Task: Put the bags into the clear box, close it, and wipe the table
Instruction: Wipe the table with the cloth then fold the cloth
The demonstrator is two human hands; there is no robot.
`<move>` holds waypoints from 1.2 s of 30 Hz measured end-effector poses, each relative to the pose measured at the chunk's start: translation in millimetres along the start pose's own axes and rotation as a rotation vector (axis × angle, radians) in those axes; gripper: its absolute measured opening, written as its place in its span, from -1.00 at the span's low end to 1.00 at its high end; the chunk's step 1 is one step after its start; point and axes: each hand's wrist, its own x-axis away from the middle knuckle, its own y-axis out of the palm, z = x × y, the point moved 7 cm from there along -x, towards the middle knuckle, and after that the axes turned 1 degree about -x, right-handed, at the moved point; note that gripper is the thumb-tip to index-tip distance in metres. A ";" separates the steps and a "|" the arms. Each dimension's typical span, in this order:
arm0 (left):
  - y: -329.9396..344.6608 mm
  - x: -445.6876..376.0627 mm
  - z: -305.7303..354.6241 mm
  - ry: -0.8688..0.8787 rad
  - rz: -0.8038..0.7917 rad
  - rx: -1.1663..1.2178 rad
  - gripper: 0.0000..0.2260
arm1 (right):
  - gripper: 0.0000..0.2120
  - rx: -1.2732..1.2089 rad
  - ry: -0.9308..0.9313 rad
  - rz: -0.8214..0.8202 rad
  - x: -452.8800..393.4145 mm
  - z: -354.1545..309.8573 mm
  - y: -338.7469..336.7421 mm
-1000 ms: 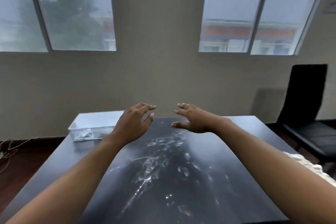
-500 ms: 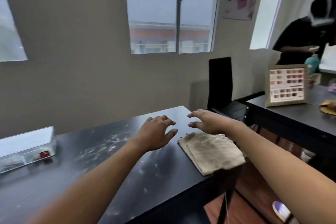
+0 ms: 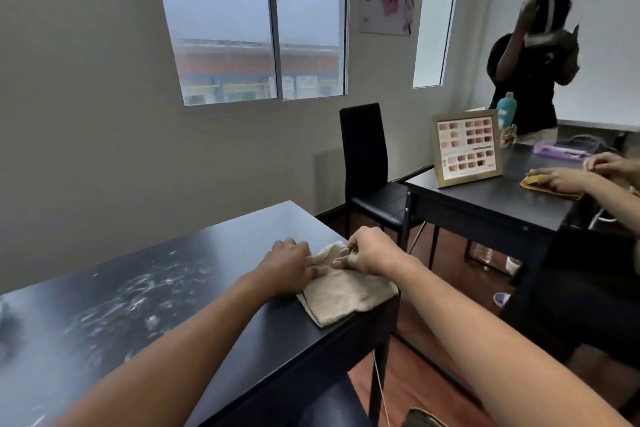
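Note:
A folded beige cloth point(image 3: 346, 298) lies at the right corner of the black table point(image 3: 214, 253). My left hand point(image 3: 287, 265) grips the cloth's left part, fingers curled into the fabric. My right hand point(image 3: 367, 253) pinches the far edge of the cloth and lifts a fold of it. White smears point(image 3: 138, 298) cover the tabletop to the left. The clear box is out of view.
A black chair point(image 3: 367, 163) stands beyond the table's right end. A second black table point(image 3: 485, 198) at the right carries a framed colour chart point(image 3: 465, 147); another person's hands point(image 3: 568, 178) rest on a yellow cloth there. A person in black point(image 3: 530, 80) stands behind.
The view has swung right, and the clear box has left the frame. Both hands dropped from hovering onto the cloth and took hold of it.

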 end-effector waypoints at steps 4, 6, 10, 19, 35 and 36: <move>-7.7 12.8 14.4 0.111 0.098 0.064 -0.75 | -0.95 0.108 -0.150 0.075 10.6 -22.5 3.1; -16.4 21.2 13.7 0.119 0.133 0.101 -0.80 | -0.86 0.101 -0.199 0.070 17.0 -30.4 7.6; -48.4 41.6 -5.5 0.109 0.289 0.155 -0.87 | -0.81 -0.138 -0.262 0.079 27.1 -52.5 -4.6; -106.4 107.9 -91.4 -0.072 0.384 0.235 -0.83 | -0.85 -0.229 -0.465 0.064 44.4 -165.3 11.4; -88.7 231.7 -232.1 -0.206 0.375 0.237 -0.75 | -0.54 0.390 -1.078 0.021 109.7 -280.9 142.2; -82.7 236.1 -240.6 -0.216 0.394 0.236 -0.74 | -0.58 0.330 -1.176 -0.022 115.8 -284.2 150.9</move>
